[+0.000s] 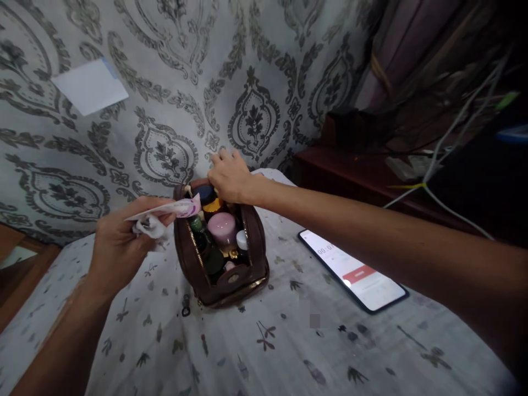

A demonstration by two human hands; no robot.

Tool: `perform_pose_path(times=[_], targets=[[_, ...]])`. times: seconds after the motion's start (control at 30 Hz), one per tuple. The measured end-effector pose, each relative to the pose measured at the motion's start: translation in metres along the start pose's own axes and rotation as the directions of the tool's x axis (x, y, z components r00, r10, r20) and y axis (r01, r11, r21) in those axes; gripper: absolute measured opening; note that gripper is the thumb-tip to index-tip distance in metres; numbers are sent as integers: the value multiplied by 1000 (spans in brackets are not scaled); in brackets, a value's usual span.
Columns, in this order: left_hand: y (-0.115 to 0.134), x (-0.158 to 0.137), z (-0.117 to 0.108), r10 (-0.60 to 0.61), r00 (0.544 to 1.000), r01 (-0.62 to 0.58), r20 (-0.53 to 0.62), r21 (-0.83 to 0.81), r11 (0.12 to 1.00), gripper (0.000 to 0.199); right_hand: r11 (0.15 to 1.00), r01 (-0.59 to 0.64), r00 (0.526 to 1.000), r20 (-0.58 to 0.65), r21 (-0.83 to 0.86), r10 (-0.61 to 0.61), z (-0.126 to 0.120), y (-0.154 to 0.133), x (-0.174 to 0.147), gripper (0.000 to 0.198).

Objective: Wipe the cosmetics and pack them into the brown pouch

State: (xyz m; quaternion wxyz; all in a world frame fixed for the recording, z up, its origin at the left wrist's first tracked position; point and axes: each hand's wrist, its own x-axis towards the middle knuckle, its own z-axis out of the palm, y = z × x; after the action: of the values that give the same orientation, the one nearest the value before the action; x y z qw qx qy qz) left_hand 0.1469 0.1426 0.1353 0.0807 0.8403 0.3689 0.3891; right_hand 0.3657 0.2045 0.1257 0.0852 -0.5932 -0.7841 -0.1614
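Brown pouch (pixel 220 258) stands unzipped near the middle of the cloth-covered surface (pixel 289 352), toward its far edge by the patterned wall (pixel 173 82); it is packed with small bottles and jars, a pink-lidded jar (pixel 221 227) in the centre. Right hand (pixel 229 176) reaches over the far end of the pouch, fingers curled down at the rim; whether the grip has closed on anything cannot be told. Left hand (pixel 117 242) is just left of the pouch, grip closed on a slim pink-and-white tube (pixel 175 209) together with a crumpled white tissue (pixel 150 226). Risk: pressing or pulling at the far rim could tip the full pouch and spill the bottles; the tube could slip out past the tissue. Phone (pixel 352 269), screen lit, lies right of the pouch, near enough for the forearm to sweep it. Open room: the near part of the surface is bare cloth.
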Motion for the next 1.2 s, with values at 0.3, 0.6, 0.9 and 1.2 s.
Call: perform_pose_path(times=[0.3,0.6,0.9,1.2], targets=[[3,-2,-2,17,1000,-17,15,-30,999,20,998,-57,981,184,-36,63,5,0,27,34],[5,-5,0,33,999,-32,39,-40,999,25,998,-49,974,220,-36,56,5,-7,36,31],[0,-4,1,57,997,-55,48,-44,997,26,996,-77,970,234,55,62,3,0,35,31],[-1,9,12,379,912,-410,159,281,868,43,964,-126,991,67,235,113,-31,0,-5,34]])
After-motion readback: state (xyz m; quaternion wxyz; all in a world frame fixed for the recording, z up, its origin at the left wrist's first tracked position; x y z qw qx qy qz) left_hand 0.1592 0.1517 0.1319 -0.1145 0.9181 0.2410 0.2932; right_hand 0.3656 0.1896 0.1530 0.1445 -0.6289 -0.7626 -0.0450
